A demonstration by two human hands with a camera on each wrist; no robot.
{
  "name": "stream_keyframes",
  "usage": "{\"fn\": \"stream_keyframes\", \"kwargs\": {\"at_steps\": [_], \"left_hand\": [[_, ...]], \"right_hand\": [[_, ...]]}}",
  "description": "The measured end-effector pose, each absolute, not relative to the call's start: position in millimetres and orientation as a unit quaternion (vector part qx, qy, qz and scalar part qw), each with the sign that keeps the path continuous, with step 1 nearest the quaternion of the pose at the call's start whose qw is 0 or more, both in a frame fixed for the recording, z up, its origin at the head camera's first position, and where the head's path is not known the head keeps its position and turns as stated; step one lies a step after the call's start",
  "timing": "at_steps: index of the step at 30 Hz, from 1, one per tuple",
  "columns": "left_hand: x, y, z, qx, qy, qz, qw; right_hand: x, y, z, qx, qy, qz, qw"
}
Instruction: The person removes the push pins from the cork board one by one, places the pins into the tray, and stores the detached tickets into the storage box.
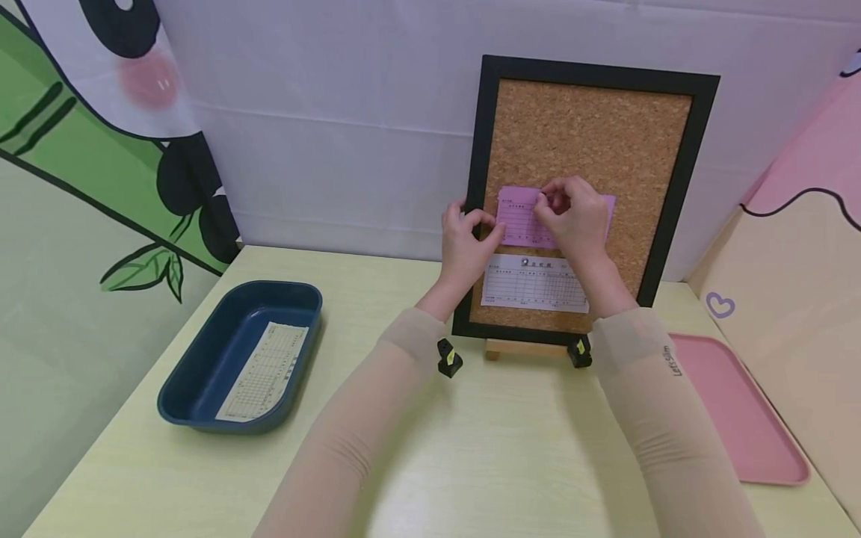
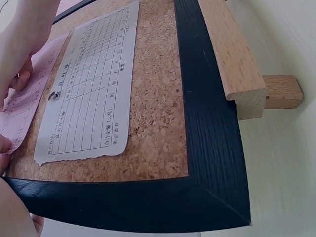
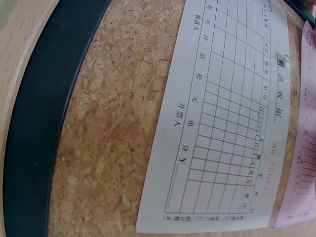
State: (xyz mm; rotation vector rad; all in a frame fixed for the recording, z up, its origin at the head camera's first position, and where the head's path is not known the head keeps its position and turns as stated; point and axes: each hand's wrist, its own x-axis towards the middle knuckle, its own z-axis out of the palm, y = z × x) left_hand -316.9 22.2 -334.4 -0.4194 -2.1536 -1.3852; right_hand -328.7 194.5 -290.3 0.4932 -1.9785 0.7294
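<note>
A pink receipt slip (image 1: 521, 224) lies against the cork board (image 1: 592, 134), above a white receipt slip (image 1: 534, 284) held by a small pushpin (image 2: 52, 96). My left hand (image 1: 467, 243) is at the board's left frame, its thumb and index fingertips pinching the pink slip's left edge. Other fingers of that hand reach past the frame's outer side. Near the middle of the pink slip's top edge, my right hand (image 1: 575, 217) pinches with thumb and index finger; what is between those fingertips is hidden. My right wrist overlaps the white slip's right end.
The black-framed board leans on a wooden stand (image 1: 525, 349). A blue tray (image 1: 195, 373) with a cream receipt slip (image 1: 265, 370) inside stands at left. A pink tray (image 1: 740, 418) lies at right, partly behind my right sleeve. Small black clips (image 1: 448, 359) appear below the board.
</note>
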Motion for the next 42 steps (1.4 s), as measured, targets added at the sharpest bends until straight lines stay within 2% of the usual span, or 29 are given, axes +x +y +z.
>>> {"fn": "stream_keyframes", "kwargs": {"at_steps": [12, 22, 35, 42], "left_hand": [[-311.6, 19.1, -331.0, -0.144, -0.8, -0.523, 0.255], [-307.9, 9.0, -329.7, -0.145, -0.791, -0.53, 0.27], [-293.1, -11.4, -316.4, -0.153, -0.797, -0.526, 0.253], [-280.8, -21.7, -305.7, -0.173, -0.802, -0.525, 0.227]], "right_hand": [[-317.9, 199.2, -288.5, 0.23, -0.793, 0.306, 0.473], [-304.7, 202.0, -280.3, 0.258, -0.78, 0.312, 0.477], [-279.3, 214.7, -262.7, 0.278, -0.782, 0.3, 0.471], [-263.0, 223.0, -255.2, 0.28, -0.776, 0.304, 0.476]]}}
